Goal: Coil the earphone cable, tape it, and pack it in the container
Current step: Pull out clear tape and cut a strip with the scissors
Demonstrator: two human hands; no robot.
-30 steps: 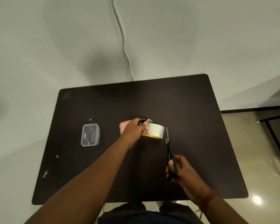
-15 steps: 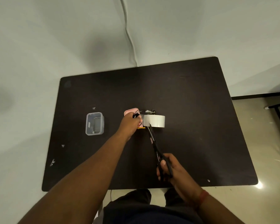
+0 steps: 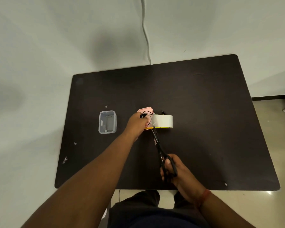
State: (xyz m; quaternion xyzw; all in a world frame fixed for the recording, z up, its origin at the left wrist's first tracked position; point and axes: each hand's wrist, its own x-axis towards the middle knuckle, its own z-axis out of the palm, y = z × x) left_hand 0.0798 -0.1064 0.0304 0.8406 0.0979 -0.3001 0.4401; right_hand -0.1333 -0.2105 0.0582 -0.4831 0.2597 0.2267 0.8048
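The left hand [image 3: 137,123] is pinching the coiled earphone cable [image 3: 145,115] in closed fingers just left of the white tape roll [image 3: 162,121], apparently drawing a short strip taut off the roll so it can be cut. The right hand [image 3: 173,170] is gripping the black scissors [image 3: 160,149] with fingers closed through the handles, and the blades are reaching up into the gap between hand and roll; whether they are parted is too fine to tell. The strip itself is barely showing, and most of the cable is hiding under the left hand. A pink lid [image 3: 146,110] is lying behind them. The clear container [image 3: 107,122] is waiting well apart to the left on the dark table [image 3: 204,129].
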